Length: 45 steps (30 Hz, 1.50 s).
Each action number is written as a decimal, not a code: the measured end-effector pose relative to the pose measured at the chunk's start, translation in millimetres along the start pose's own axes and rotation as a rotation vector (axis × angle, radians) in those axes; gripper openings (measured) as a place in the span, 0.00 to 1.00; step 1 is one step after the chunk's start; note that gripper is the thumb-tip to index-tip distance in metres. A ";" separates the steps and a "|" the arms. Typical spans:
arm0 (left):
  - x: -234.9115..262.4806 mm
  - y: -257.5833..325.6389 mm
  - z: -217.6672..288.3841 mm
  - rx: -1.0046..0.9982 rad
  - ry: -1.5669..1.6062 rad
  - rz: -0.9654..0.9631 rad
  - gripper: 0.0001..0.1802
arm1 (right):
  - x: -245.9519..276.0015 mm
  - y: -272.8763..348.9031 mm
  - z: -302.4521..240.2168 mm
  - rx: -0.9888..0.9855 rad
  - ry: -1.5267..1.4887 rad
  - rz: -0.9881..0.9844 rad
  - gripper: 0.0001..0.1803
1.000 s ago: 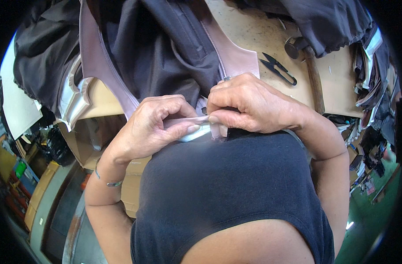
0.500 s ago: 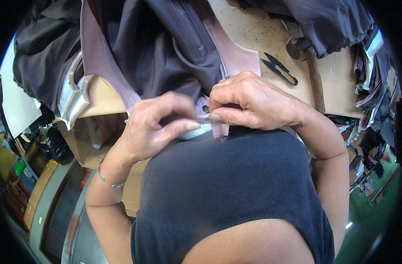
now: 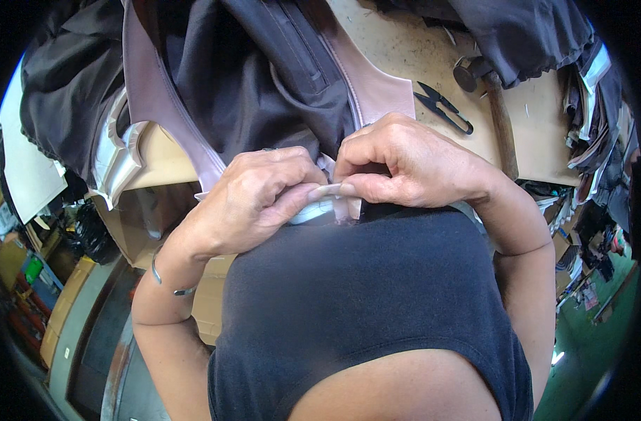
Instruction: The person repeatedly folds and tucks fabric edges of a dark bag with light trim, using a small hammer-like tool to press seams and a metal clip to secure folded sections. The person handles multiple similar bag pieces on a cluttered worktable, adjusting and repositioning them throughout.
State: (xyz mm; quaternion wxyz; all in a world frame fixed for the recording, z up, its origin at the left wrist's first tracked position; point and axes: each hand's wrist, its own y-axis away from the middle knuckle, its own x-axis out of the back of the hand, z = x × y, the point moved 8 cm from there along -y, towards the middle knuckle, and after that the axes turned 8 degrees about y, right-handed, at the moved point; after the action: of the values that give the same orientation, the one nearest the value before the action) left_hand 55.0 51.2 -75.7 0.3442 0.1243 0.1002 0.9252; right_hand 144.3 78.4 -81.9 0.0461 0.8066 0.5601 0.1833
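Before my chest, my left hand (image 3: pixel 254 196) and my right hand (image 3: pixel 412 158) meet, thumbs nearly tip to tip. Both pinch a narrow mauve leather edge (image 3: pixel 327 191) between thumb and curled fingers; the fingertips are hidden behind it. A short flap (image 3: pixel 347 208) of the same material hangs below the thumbs, against my dark top. Beyond my hands lies dark fabric (image 3: pixel 222 77), bordered by a curved mauve leather panel (image 3: pixel 177 133) on the left and another leather panel (image 3: pixel 376 84) on the right.
Black thread snips (image 3: pixel 443 107) lie right of the work on the tan tabletop (image 3: pixel 545 133). Farther right is a wooden-handled hammer (image 3: pixel 501 126). Dark fabric pieces (image 3: pixel 75 91) with pale edges rest at the left, and a stack of pieces (image 3: pixel 597 126) stands at the right edge.
My left hand, blurred and more spread earlier, has closed in toward my right hand and pinches the leather edge. The leather panel and dark fabric have shifted slightly left. My right hand stays nearly in place.
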 end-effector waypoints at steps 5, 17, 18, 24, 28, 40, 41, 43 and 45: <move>-1.0 -5.7 2.0 0.048 0.032 -0.027 0.09 | 4.0 1.5 -4.4 -0.005 0.000 0.034 0.10; 1.5 -13.3 10.8 0.102 0.012 0.177 0.09 | 26.7 18.6 3.4 0.024 0.189 0.182 0.11; 2.2 -12.0 5.1 0.165 0.107 0.208 0.09 | 27.4 18.4 6.8 0.015 0.183 0.191 0.11; 11.4 -6.6 -0.5 0.138 0.149 0.273 0.09 | 25.2 13.9 14.3 0.019 0.086 0.259 0.14; 12.5 -8.2 4.1 0.164 0.147 0.299 0.07 | 22.6 13.5 -0.7 0.135 0.193 0.424 0.09; 6.6 -10.7 4.5 0.164 0.049 0.291 0.08 | 7.5 18.1 -39.8 0.229 0.998 0.449 0.08; 6.1 -10.6 2.9 0.176 0.082 0.297 0.08 | 3.8 18.0 -41.7 0.234 1.071 0.457 0.08; 7.5 -11.4 4.1 0.132 0.070 0.320 0.08 | -0.3 18.2 -41.9 0.233 1.155 0.471 0.09; 9.2 -11.3 4.2 0.119 0.059 0.341 0.07 | -2.2 17.8 -39.9 0.228 1.174 0.482 0.10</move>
State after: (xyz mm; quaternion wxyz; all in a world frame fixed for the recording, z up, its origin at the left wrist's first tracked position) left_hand 56.5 66.1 -73.3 0.1715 0.1327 0.1422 0.9658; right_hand 145.6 64.6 -40.5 -0.3966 0.6750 0.3110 0.5388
